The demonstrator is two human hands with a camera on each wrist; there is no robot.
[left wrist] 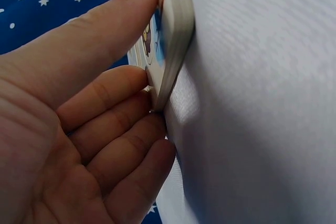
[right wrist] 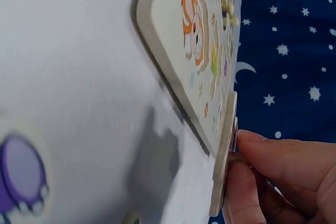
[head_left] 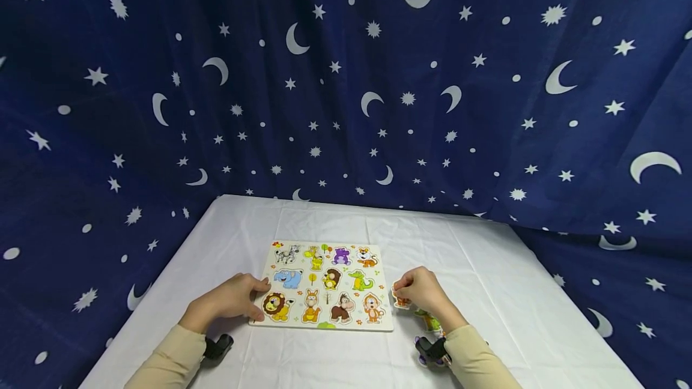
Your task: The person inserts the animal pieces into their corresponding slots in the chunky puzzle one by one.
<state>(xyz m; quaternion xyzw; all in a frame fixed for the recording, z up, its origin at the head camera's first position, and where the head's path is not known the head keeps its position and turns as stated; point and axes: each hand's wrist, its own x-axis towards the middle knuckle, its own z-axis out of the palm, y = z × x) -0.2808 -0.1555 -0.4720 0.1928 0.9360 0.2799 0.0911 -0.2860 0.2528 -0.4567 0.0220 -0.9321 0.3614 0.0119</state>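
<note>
A white wooden puzzle board (head_left: 300, 317) with cartoon animals lies on the table. My left hand (head_left: 233, 298) rests at its left edge, thumb near the front corner. In the left wrist view, the thumb (left wrist: 94, 35) lies on the board's face and relaxed fingertips touch its side. Just off the board's right edge, my right hand (head_left: 424, 290) pinches an orange animal puzzle piece (head_left: 401, 304) between thumb and fingers. The right wrist view shows that piece (right wrist: 223, 161) edge-on, tilted up; its picture is mostly hidden.
A green crocodile piece (head_left: 429, 321) lies partly under my right wrist. Nearer me, a purple piece (head_left: 422, 360) is mostly covered by the wrist camera. Small knobs (right wrist: 228, 9) stand up from the board. A dark blue star-and-moon curtain (head_left: 346, 77) surrounds the white-covered table (head_left: 319, 356).
</note>
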